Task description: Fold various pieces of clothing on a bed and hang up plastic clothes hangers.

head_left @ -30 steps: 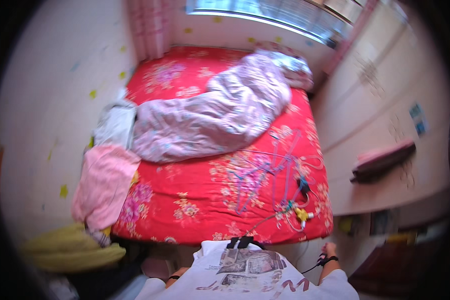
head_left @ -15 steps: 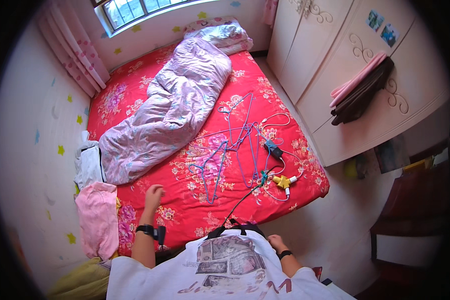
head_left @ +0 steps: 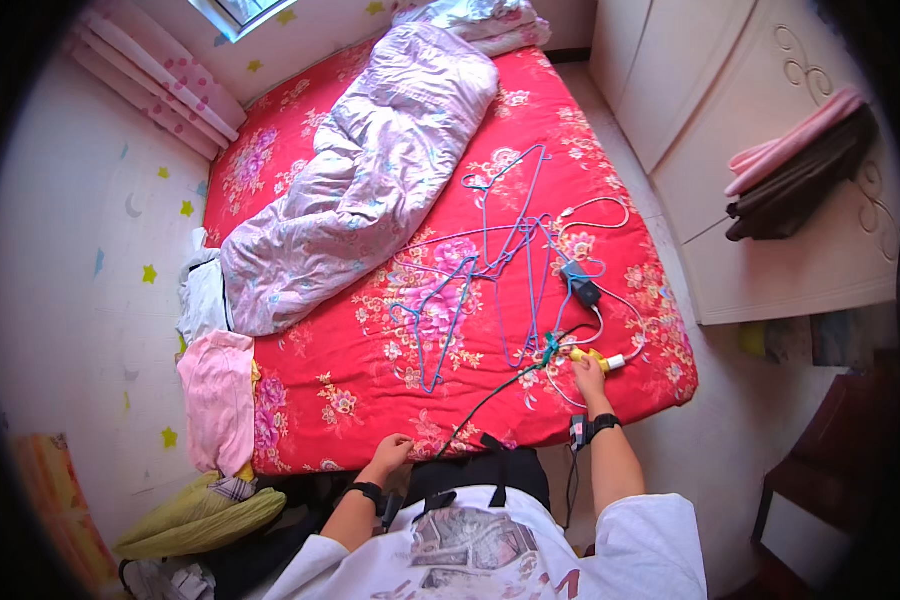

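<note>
My right hand (head_left: 590, 379) reaches over the bed's near right corner, fingers closed on a yellow plug adapter (head_left: 591, 356) and covering part of it. A white plug (head_left: 616, 361) sticks out of the adapter's right side. Just left of it, a green-and-black cord (head_left: 510, 382) runs down toward my waist. My left hand (head_left: 395, 450) hovers by the bed's near edge with its fingers drawn together and nothing visible in them. Several blue and purple wire hangers (head_left: 472, 270) lie tangled mid-bed. Beside them are a black power adapter (head_left: 580, 284) and white cables (head_left: 602, 222).
A pale floral quilt (head_left: 370, 150) stretches across the red flowered bedspread (head_left: 320, 440). Pink cloth (head_left: 220, 395) and white clothing (head_left: 206, 295) lie at the left edge. A yellow-green cushion (head_left: 200, 518) is below. A wardrobe (head_left: 710, 100) stands right, with dark cloth (head_left: 810, 180) hanging on it.
My right hand has come up from beside my waist onto the yellow plug adapter. My left hand has moved down and right, from over the bed to its near edge. The view has shifted.
</note>
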Tool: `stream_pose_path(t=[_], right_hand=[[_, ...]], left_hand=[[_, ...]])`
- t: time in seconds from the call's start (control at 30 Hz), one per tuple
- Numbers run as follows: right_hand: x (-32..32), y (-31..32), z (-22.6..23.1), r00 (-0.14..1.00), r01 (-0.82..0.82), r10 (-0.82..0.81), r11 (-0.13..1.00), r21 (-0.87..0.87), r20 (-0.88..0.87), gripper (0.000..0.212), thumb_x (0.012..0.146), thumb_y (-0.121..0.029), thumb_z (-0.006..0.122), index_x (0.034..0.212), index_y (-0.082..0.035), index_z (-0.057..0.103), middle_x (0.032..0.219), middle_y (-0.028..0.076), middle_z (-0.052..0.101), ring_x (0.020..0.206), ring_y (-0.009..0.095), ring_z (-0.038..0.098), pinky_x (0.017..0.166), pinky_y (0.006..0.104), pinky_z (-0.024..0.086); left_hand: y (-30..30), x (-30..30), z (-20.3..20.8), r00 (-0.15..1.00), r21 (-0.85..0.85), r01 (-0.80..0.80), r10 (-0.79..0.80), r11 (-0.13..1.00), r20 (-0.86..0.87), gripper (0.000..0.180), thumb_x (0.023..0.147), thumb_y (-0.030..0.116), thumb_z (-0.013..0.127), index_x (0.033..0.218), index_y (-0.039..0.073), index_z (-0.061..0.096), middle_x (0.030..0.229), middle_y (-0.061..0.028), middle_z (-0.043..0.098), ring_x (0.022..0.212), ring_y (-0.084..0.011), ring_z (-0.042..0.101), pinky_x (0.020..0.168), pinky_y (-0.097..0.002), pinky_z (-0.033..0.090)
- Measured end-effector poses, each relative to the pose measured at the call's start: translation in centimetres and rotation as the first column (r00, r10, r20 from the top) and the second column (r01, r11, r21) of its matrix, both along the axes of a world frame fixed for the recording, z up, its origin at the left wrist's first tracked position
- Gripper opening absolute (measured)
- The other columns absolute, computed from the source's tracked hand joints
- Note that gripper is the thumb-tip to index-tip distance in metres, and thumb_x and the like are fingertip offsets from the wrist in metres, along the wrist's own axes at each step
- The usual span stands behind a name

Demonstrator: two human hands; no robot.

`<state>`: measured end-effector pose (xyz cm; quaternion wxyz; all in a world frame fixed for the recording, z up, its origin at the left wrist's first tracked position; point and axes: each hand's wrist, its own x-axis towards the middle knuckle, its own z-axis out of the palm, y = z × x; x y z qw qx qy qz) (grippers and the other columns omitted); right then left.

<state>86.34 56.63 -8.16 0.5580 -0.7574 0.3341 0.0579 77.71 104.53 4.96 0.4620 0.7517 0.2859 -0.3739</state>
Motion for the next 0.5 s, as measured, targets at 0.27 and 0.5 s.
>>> stream_pose_path(t=[0.27, 0.5], right_hand=[[6.9, 1.5, -6.8, 0.995, 0.053, -0.052, 0.999, 0.011, -0.08, 0.046, 0.08, -0.015, 0.069, 0.117, 0.004, 0.049, 0.089, 0.008, 0.064, 0.077, 0.014, 0.059, 0.067, 0.0256, 0.048], [10.4, 3.5, -6.7, 0.997, 0.039, -0.048, 0.985, 0.17, 0.054, 0.017, 0.088, -0.012, 0.06, 0.099, -0.001, 0.053, 0.077, 0.006, 0.061, 0.063, 0.012, 0.058, 0.057, 0.0256, 0.046]], left_hand=[[-3.2, 3.8, -9.4, 0.99, 0.271, 0.052, -0.086, 0.961, 0.115, 0.046, 0.081, 0.028, 0.065, 0.113, -0.005, 0.057, 0.1, -0.0201, 0.066, 0.094, -0.028, 0.064, 0.082, -0.035, 0.05], [-1.2, 9.5, -21.6, 0.941, 0.222, -0.228, 0.156, 0.948, 0.299, 0.073, 0.073, 0.033, 0.074, 0.127, -0.007, 0.044, 0.131, -0.0263, 0.046, 0.118, -0.0315, 0.049, 0.096, -0.0383, 0.042]])
